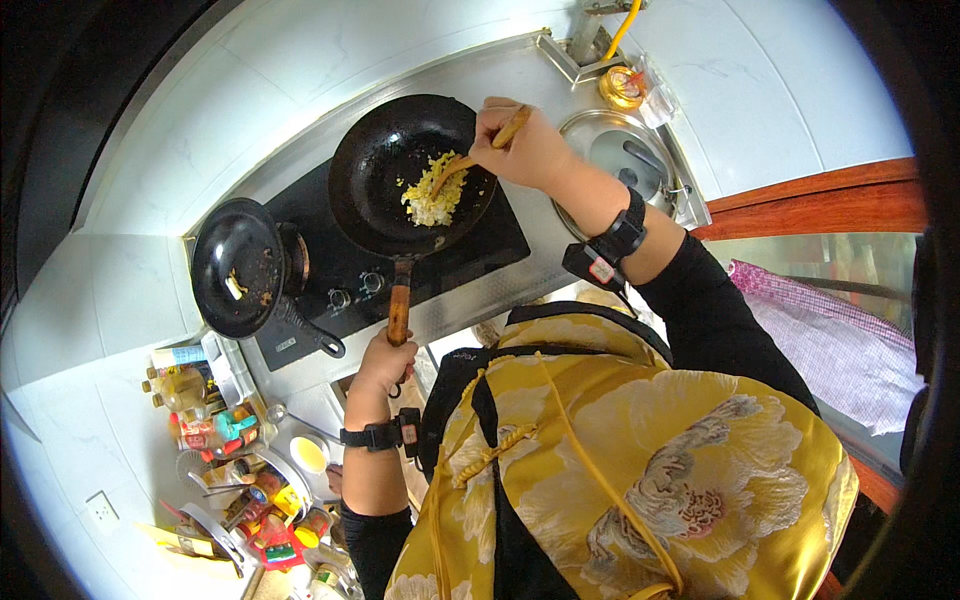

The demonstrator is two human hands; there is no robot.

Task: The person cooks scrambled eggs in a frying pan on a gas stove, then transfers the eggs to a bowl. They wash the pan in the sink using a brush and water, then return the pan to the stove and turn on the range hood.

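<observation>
A black wok [370, 165] with a wooden handle [399, 305] sits on the black cooktop [505, 235]. My left hand [387, 362] is wrapped round the end of that handle. Crumbly yellow and white food [432, 203], which looks like scrambled egg, lies in the right half of the wok. Above the wok's right rim, my right hand [518, 150] closes on a wooden spatula [455, 167]. Its lower end touches the food, and the top of its handle sticks out past my fingers.
A black frying pan [222, 265] with pale scraps in it stands left of the wok, its handle toward me. Knobs [372, 282] line the cooktop's near side. Right of it is a round sink [580, 130]. Bottles [180, 388] and a bowl with yellow contents [309, 455] crowd the lower left.
</observation>
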